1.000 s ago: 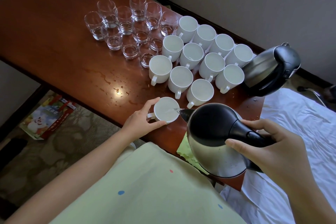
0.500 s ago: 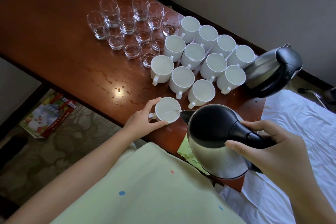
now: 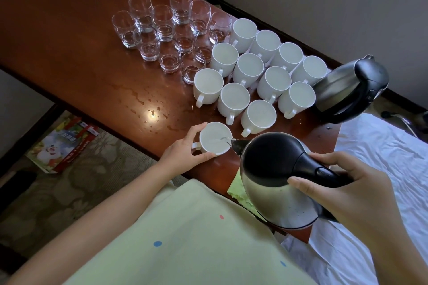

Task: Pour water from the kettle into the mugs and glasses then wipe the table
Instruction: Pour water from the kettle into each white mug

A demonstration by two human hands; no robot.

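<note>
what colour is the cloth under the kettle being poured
Light green; the cloth peeks out beneath the kettle, head view.

A person's left hand (image 3: 185,150) reaches forward from a bare forearm, thumb and fingers (image 3: 201,127) curled around a mug (image 3: 215,138). The right hand (image 3: 345,190) grips a kettle (image 3: 275,178) by its handle, wrist turned inward, tipping it.

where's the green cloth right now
In the head view the green cloth lies on the near edge of the table, low and right of centre, mostly hidden under the tilted kettle that the right hand holds.
</note>
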